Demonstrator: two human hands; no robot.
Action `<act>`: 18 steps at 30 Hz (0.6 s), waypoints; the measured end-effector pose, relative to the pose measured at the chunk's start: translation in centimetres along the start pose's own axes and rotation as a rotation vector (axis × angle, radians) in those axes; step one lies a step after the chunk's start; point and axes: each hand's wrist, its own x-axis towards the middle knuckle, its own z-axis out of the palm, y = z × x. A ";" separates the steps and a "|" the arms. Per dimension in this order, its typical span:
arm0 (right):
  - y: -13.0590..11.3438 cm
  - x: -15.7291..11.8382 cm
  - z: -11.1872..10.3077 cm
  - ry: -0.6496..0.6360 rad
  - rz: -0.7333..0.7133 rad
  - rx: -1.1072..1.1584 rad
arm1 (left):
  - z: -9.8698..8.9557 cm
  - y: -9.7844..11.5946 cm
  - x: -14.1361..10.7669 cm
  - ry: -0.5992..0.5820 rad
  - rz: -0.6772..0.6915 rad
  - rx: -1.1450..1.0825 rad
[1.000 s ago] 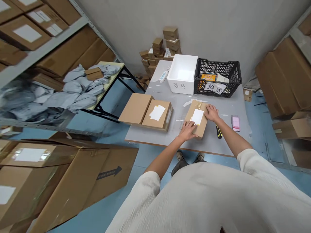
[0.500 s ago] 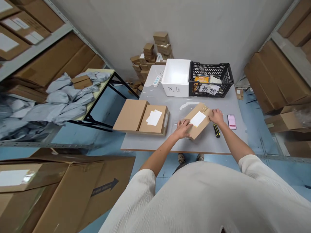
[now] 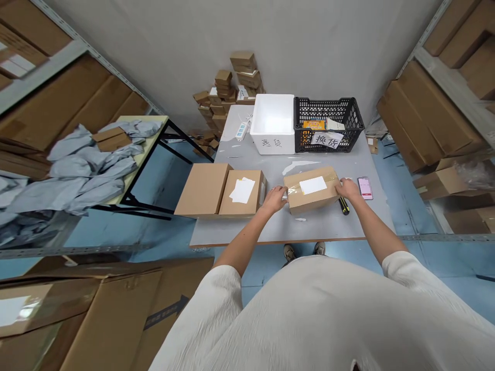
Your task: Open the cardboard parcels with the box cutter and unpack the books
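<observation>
Cardboard box (image 3: 312,195) has turned crosswise, both hands (image 3: 274,199) (image 3: 349,189) holding its ends, fingers (image 3: 281,190) half-curled.

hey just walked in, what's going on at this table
A person is handling a taped cardboard box at the grey table, left hand at one end, right hand at the other. Its white label faces up. A cutter and a phone lie near the right hand. Behind the box stand a white tub and a black crate.
</observation>
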 end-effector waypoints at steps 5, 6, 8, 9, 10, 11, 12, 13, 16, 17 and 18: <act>0.3 0.6 1.1 0.107 -0.083 0.234 | 2.1 2.1 0.1 0.105 -0.083 -0.119; 0.2 0.6 1.4 0.128 -0.121 0.276 | 2.5 2.8 0.2 0.102 -0.095 -0.122; 0.0 0.4 2.2 0.157 -0.153 0.311 | 3.0 3.9 0.5 0.092 -0.104 -0.122; 0.0 0.2 2.6 0.168 -0.149 0.306 | 3.2 4.2 0.7 0.094 -0.107 -0.120; 0.0 -0.1 3.0 0.174 -0.138 0.295 | 3.3 4.4 0.8 0.099 -0.110 -0.117; 0.1 -0.4 3.3 0.173 -0.127 0.284 | 3.2 4.5 0.9 0.106 -0.115 -0.112; 0.2 -0.8 3.5 0.165 -0.123 0.276 | 3.2 4.4 1.0 0.111 -0.121 -0.104; 0.3 -1.2 3.7 0.154 -0.124 0.269 | 3.1 4.3 1.0 0.112 -0.127 -0.094; 0.3 -2.4 4.2 0.152 -0.154 0.220 | 2.8 4.2 0.7 0.104 -0.105 -0.038; 0.0 -2.8 4.3 0.164 -0.174 0.189 | 2.7 4.4 0.6 0.098 -0.076 -0.013; -0.4 -3.1 4.4 0.175 -0.202 0.156 | 2.7 4.7 0.6 0.090 -0.041 0.011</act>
